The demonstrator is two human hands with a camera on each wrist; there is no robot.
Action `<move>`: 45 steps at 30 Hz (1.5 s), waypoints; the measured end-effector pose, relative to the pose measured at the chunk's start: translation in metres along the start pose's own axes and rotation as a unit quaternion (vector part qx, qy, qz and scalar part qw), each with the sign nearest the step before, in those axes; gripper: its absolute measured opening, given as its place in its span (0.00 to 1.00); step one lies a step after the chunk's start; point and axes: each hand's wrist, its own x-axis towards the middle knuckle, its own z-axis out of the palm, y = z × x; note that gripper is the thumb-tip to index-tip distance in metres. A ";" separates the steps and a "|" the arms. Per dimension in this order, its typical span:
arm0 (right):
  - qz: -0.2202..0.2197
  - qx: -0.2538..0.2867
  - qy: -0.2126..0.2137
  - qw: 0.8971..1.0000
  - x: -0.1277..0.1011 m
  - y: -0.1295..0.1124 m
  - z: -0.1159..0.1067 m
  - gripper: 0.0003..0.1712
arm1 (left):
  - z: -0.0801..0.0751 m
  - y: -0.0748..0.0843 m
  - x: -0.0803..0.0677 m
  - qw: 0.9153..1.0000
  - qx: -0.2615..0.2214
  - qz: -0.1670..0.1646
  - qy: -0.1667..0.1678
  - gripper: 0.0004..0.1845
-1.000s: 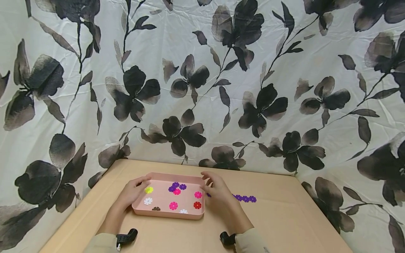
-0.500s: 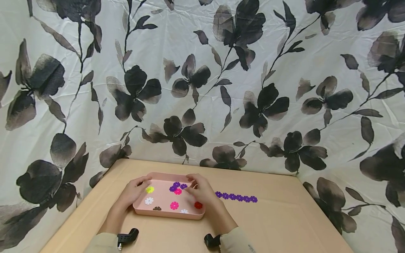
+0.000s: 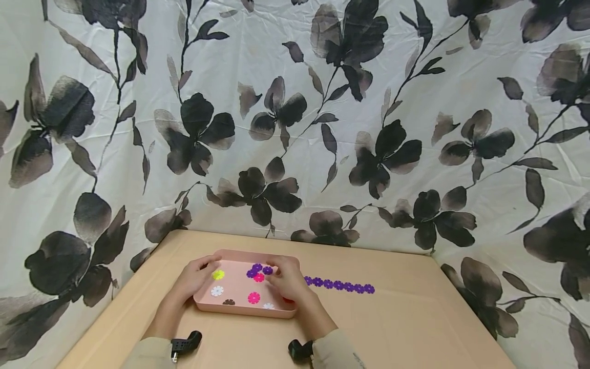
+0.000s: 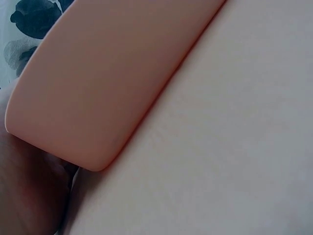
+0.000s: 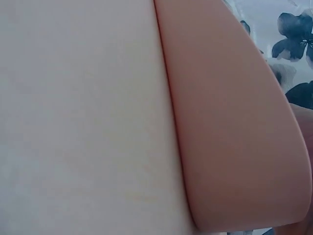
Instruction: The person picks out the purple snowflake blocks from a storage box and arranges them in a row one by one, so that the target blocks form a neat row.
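- The right hand [image 3: 287,277] had crossed from the right rim of the shallow, smooth-walled pink rectangular tray [image 3: 244,309] to a spot over its inside. Its fingers were bent, with thumb and forefinger partly apart; whether they had hold of anything could not be told.
- Just at those fingertips lay a small flat purple flower-shaped piece [image 3: 267,270], inside the tray and beside a purple cluster [image 3: 251,273] and a bright pink flower-shaped piece [image 3: 259,278].
- The left hand [image 3: 195,277] had stayed at the tray's left side, fingers curled over the rim, gripping it. The tray had hardly shifted.
- The right hand now covered most of the tray's right end, while a yellow flower-shaped piece [image 3: 218,274], a white flower-shaped piece [image 3: 217,291] and a second pink flower-shaped piece [image 3: 253,298] lay uncovered.
- Outside, on the pale tan table [image 3: 405,318], the straight row of purple flower-shaped pieces [image 3: 338,285] had come into fuller view.
- The shift seemed to put the work back among the loose pieces, away from the row.
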 end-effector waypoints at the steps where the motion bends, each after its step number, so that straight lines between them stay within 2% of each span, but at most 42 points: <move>1: -0.002 -0.011 -0.003 1.000 0.001 0.000 0.000 0.24 | 0.000 0.000 0.000 1.000 -0.002 -0.002 -0.001 0.26; 4: -0.005 -0.036 -0.014 0.999 0.003 0.000 0.000 0.21 | 0.000 0.000 -0.001 1.000 -0.004 -0.004 -0.003 0.27; 9: 0.004 -0.051 -0.033 0.998 0.008 -0.001 0.000 0.21 | 0.000 0.000 -0.002 1.000 -0.007 -0.004 -0.001 0.27; 16: -0.017 -0.102 -0.060 0.993 0.011 0.000 0.002 0.22 | 0.001 -0.001 -0.001 1.000 -0.006 0.001 -0.001 0.27; 19: -0.009 -0.112 -0.064 0.992 0.010 -0.001 0.002 0.21 | 0.001 -0.001 0.000 1.000 -0.001 0.006 0.003 0.27; 23: 0.017 -0.104 -0.063 0.992 0.009 -0.002 0.002 0.19 | 0.001 -0.001 0.001 1.000 0.003 0.008 0.002 0.28; 34: 0.034 -0.066 -0.059 0.995 0.009 0.001 0.004 0.13 | 0.002 0.000 -0.001 1.000 0.003 0.005 0.002 0.27; 40: 0.010 -0.066 -0.055 0.996 0.010 0.001 0.003 0.08 | 0.002 0.000 0.000 1.000 0.007 0.011 0.007 0.27; 45: 0.020 -0.058 -0.058 0.996 0.009 -0.001 0.002 0.08 | 0.002 0.000 -0.001 1.000 0.006 0.017 0.010 0.26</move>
